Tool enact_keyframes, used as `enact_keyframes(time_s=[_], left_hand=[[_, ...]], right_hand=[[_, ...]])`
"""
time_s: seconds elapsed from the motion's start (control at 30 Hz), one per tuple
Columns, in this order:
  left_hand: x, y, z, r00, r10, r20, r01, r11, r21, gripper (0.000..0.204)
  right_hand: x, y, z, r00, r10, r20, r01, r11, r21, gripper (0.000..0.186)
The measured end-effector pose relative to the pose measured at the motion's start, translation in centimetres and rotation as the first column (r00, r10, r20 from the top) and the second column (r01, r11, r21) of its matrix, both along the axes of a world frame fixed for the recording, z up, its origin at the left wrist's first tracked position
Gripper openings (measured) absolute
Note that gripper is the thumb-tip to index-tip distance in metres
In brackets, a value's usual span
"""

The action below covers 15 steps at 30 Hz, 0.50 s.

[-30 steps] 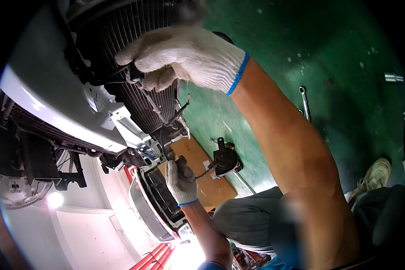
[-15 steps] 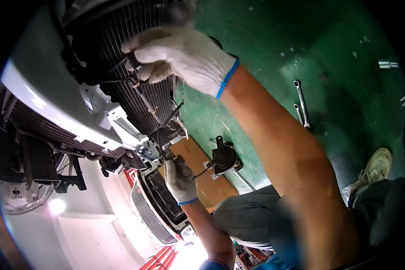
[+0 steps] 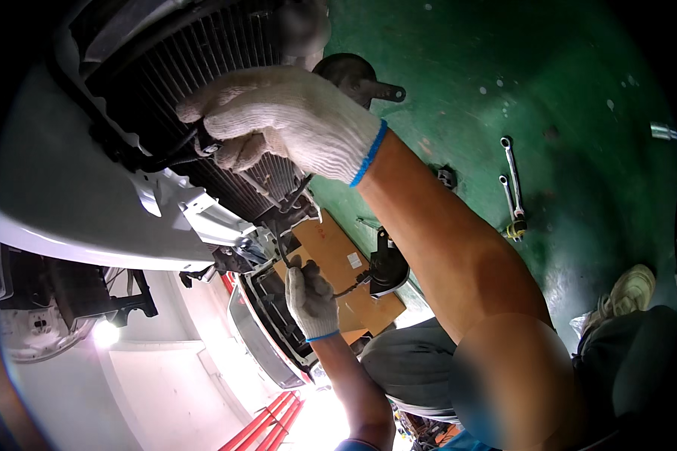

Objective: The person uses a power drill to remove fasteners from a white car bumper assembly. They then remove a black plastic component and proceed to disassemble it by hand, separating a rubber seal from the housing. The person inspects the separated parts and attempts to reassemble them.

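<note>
My right hand (image 3: pixel 289 124), in a white knit glove with blue cuff, has its fingers closed at a small black fitting (image 3: pixel 207 146) with a hose or cable, in front of the finned radiator (image 3: pixel 214 37). My left hand (image 3: pixel 312 297), gloved alike, is lower, closed on a thin black cable (image 3: pixel 282 244) that runs up toward the white body panel (image 3: pixel 83 203); its fingertips are partly shadowed. A black horn-like part (image 3: pixel 384 267) with a wire lies just right of it. A black round part with a bracket (image 3: pixel 353 79) shows behind my right hand.
Cardboard (image 3: pixel 338 248) lies on the green floor (image 3: pixel 579 150). Two wrenches (image 3: pixel 511 180) and a metal socket (image 3: pixel 662 131) are on the floor at right, near my shoe (image 3: pixel 628 293). A car (image 3: pixel 271 331) and red bars (image 3: pixel 274 421) appear at bottom.
The view has shifted slightly. My right hand sits lower and further left in it, exposing the round bracketed part and a small item behind my forearm. Both hands keep their closed grips.
</note>
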<state>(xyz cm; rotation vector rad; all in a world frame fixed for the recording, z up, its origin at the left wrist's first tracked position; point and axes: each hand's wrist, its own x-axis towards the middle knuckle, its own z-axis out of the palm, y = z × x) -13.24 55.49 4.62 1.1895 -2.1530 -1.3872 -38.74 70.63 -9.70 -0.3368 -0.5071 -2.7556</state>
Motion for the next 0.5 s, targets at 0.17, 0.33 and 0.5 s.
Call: enact_keyframes(time_s=[0.17, 0.33, 0.5], left_hand=[[-0.1, 0.9, 0.0, 1.0, 0.004, 0.014, -0.003, 0.998, -0.057, 0.036], [-0.4, 1.5, -0.2, 1.0, -0.017, 0.023, 0.019, 0.994, -0.107, 0.036], [0.3, 1.2, 0.0, 1.0, 0.021, 0.017, -0.018, 0.992, -0.124, 0.035]], right_hand=[[-0.5, 0.0, -0.2, 1.0, -0.022, 0.012, 0.022, 1.0, -0.002, 0.036], [-0.7, -0.3, -1.0, 0.995, -0.091, -0.044, 0.088, 0.994, -0.066, 0.041], [0.1, 1.1, -0.2, 0.997, 0.073, 0.004, -0.073, 0.995, 0.064, 0.032]])
